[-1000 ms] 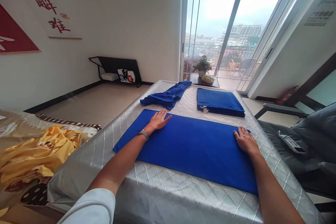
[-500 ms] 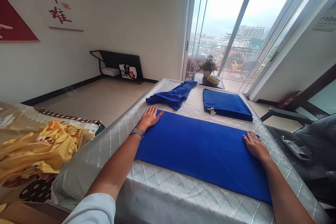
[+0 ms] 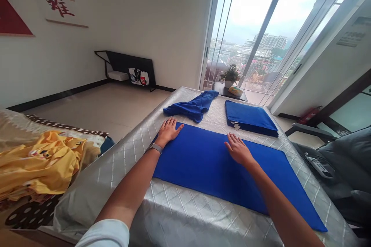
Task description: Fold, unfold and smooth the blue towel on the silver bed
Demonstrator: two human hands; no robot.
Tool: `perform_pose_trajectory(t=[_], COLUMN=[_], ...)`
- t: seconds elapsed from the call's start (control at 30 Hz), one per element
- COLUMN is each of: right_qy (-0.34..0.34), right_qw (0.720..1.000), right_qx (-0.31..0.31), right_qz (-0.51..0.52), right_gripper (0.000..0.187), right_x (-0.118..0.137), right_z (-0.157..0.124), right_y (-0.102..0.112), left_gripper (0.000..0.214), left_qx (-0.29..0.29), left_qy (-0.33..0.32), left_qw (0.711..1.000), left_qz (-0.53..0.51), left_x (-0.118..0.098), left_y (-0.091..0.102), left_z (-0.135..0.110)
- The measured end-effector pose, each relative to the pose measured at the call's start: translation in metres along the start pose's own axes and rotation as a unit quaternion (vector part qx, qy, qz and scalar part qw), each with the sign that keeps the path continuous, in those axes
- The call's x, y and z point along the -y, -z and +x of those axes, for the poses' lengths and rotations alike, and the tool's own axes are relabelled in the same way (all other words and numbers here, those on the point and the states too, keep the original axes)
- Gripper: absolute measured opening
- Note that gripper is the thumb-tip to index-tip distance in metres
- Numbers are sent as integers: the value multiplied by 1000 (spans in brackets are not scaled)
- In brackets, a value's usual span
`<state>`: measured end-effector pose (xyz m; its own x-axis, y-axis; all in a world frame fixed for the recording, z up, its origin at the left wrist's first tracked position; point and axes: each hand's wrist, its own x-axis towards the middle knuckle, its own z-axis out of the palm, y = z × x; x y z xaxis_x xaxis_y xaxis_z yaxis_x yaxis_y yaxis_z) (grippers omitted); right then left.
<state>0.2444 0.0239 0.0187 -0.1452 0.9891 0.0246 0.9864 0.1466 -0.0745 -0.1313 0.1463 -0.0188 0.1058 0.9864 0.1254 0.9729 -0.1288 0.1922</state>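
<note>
A long blue towel [image 3: 214, 166] lies flat across a silver quilted mattress [image 3: 179, 216]. My left hand [image 3: 168, 130] rests open and flat on the towel's far left corner; a watch sits on that wrist. Fingers spread, my right hand [image 3: 238, 149] lies open on the towel near the middle of its far edge. Behind it sits a stack of folded blue towels [image 3: 251, 117]. A crumpled blue towel [image 3: 193, 106] lies behind my left hand.
Yellow clothes [image 3: 40, 166] are heaped on a patterned cover at the left. A grey chair with a remote control [image 3: 319, 166] stands at the right. A small table with a potted plant [image 3: 230, 75] stands before the glass balcony doors. A black rack [image 3: 130, 67] leans by the wall.
My right hand has slid left along the towel from its right end to near the middle. My left hand has stayed at the left corner. The view has shifted a little.
</note>
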Motion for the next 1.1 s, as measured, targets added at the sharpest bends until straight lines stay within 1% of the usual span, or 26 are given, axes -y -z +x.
perform_pose_trajectory(t=[0.03,0.07,0.1,0.17,0.23,0.33,0.4,0.47,0.53,0.6,0.63,0.67,0.7,0.73,0.8,0.83,0.9,0.97,1.0,1.03,1.07,1.1], right_qy=[2,0,-7,-25,-45,-91,-139,-191,-235,-262,-270,-275,-273,-265,-217,-179,-107,-54,-37,-32,-32,-37], right_qw=[1000,1000,999,999,999,995,989,980,971,964,962,960,959,960,967,974,987,996,998,999,999,999], right_qx=[13,24,31,35,27,17,13,2,-5,-1,0,-5,-18,-38,-82,-90,-88,-65,-48,-33,-20,-9], right_qz=[9,15,17,11,-5,-27,-39,-46,-44,-42,-46,-55,-68,-82,-105,-103,-77,-31,-8,10,24,35], right_gripper=[76,77,77,76,73,71,70,71,72,73,73,72,71,70,69,69,70,73,74,76,78,80], right_x=[10,14,12,-8,-42,-107,-152,-191,-219,-230,-228,-221,-208,-190,-140,-111,-49,6,27,44,55,60], right_z=[5,9,9,4,-9,-37,-57,-74,-86,-91,-92,-91,-88,-85,-77,-73,-63,-54,-51,-48,-47,-47], right_y=[-2,-4,-7,-13,-18,-23,-24,-24,-22,-16,-13,-9,-5,-1,3,3,-1,-7,-10,-13,-16,-18], left_gripper=[85,85,85,85,84,83,83,83,83,83,83,83,82,82,81,81,80,79,79,78,78,78], left_qx=[-1,-3,-5,-10,-13,-13,-12,-11,-12,-14,-14,-14,-14,-15,-15,-15,-13,-12,-11,-11,-13,-15], left_qy=[-2,-4,-5,-5,-4,-1,0,-1,0,2,3,3,3,2,1,0,0,1,-1,-2,-6,-10], left_qw=[1000,1000,1000,1000,1000,1000,1000,1000,1000,1000,1000,1000,1000,1000,1000,1000,1000,1000,1000,1000,1000,1000], left_qz=[0,0,1,2,2,-3,-7,-8,-9,-9,-9,-10,-10,-10,-9,-8,-5,-2,0,2,3,4], left_x=[1,1,2,2,2,2,1,1,0,0,-1,-1,-1,-1,-1,-1,0,1,1,2,3,3], left_y=[-1,-2,-3,-4,-5,-6,-5,-4,-4,-3,-3,-3,-3,-3,-4,-4,-5,-5,-5,-5,-6,-6], left_z=[0,1,1,2,3,3,3,2,2,2,2,2,2,2,2,2,3,3,3,3,3,3])
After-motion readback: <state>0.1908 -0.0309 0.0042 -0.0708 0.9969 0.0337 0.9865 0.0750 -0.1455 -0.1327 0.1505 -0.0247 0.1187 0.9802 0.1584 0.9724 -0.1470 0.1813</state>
